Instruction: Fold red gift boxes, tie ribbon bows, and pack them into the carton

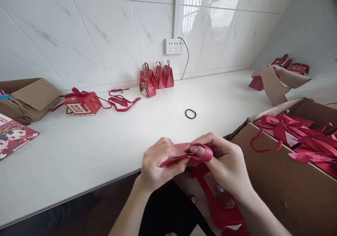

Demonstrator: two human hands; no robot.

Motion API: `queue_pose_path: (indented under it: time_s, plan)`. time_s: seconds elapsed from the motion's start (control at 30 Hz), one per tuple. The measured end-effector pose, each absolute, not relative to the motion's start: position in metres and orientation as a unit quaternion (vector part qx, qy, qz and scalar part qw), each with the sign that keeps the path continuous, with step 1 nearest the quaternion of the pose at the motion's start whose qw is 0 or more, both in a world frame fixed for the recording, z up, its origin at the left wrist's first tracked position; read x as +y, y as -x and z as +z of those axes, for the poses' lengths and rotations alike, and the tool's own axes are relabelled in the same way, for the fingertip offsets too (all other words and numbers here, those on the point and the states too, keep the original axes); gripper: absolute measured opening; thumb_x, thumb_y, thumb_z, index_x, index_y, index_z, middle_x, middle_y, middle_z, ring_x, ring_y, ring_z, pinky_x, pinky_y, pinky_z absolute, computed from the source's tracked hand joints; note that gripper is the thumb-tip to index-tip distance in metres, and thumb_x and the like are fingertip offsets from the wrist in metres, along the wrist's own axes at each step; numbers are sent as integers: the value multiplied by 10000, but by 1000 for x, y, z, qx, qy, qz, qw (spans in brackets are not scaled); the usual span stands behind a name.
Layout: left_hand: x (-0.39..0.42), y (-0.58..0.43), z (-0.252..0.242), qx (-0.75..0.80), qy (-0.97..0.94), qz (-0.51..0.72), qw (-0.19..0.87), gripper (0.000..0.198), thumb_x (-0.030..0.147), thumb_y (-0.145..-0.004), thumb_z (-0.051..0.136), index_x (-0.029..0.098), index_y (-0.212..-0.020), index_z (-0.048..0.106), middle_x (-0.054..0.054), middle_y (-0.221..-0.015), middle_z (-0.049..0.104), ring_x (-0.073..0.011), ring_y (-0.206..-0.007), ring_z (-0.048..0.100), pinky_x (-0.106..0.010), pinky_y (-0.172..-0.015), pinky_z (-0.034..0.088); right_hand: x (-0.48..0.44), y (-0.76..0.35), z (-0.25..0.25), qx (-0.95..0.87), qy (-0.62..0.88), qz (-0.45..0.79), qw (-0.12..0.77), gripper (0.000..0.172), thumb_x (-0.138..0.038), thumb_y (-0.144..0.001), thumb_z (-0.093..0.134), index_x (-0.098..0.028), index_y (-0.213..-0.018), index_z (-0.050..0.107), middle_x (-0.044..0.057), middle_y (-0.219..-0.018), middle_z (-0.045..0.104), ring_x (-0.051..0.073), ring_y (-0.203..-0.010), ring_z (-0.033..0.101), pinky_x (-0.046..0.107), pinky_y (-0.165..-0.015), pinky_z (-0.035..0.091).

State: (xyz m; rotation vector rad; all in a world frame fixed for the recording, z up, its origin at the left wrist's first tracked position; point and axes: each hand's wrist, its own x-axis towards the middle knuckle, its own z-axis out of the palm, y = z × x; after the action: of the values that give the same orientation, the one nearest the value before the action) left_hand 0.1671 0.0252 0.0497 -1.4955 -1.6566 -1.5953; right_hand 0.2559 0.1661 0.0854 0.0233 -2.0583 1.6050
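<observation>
Between our two hands we hold a glossy red satin ribbon [194,161], folded, raised just over the front edge of the smooth white counter [118,141]. Its long axis runs crosswise in front of us, from the left palm toward the right, with the right end slightly higher in view. Our left hand [159,160] grips the flatter end, fingers pinched together; our right hand [226,155] has its fingers closed around the rounded loop end, and a fingertip, seemingly the thumb's, sits inside that loop. A tiny gold-coloured spot [189,156] shows at the fold, right beside the left thumb tip, so the left hand is the nearer one to it. Whether the ribbon is knotted there, we cannot tell. Beyond our hands, well apart from the ribbon, a thin black ring-shaped band [190,113] lies flat.
</observation>
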Motion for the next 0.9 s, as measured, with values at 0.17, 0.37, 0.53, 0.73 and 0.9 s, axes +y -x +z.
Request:
queue_pose_path:
  time_s: [0.17, 0.37, 0.53, 0.73, 0.9]
  plan:
    - [25, -169, 47, -599, 485, -623, 133, 263, 66, -715, 707, 186, -916, 589, -10, -751, 672, -116, -651, 601, -272, -628, 537, 174, -255, 86, -796, -67, 546, 252, 131, -100, -807, 612, -219, -812, 667, -34, -733, 713, 91, -644, 663, 140, -565, 516]
    - [26, -167, 49, -604, 503, -594, 173, 228, 63, -727, 695, 188, -908, 631, -15, -760, 678, -116, -655, 587, -265, -621, 520, 185, -259, 100, -851, -169, 439, 235, 394, -11, -840, 417, -228, -1069, 654, 7, -861, 703, 105, -723, 658, 198, -633, 525]
    - [28, -165, 51, -599, 503, -596, 180, 147, 81, -735, 697, 172, -838, 644, 3, -653, 623, -100, -579, 520, -263, -570, 482, 190, -265, 105, -868, -211, 381, 237, 448, -76, -824, 511, -186, -1257, 549, 99, -1088, 645, 180, -953, 644, 293, -780, 562]
    - [23, -166, 59, -628, 496, -588, 116, 66, 127, -776, 679, 164, -823, 651, -7, -663, 618, -98, -599, 545, -215, -527, 473, 183, -257, 97, -864, -168, 378, 287, 286, -59, -862, 498, -201, -1072, 630, 32, -856, 663, 115, -715, 640, 210, -619, 532]
    - [19, -165, 64, -629, 518, -569, 114, 112, 118, -790, 674, 161, -893, 665, -43, -835, 625, -113, -739, 613, -211, -602, 532, 178, -252, 85, -841, -199, 337, 374, 316, -6, -858, 460, -193, -1049, 628, 37, -826, 642, 109, -694, 626, 203, -581, 528]
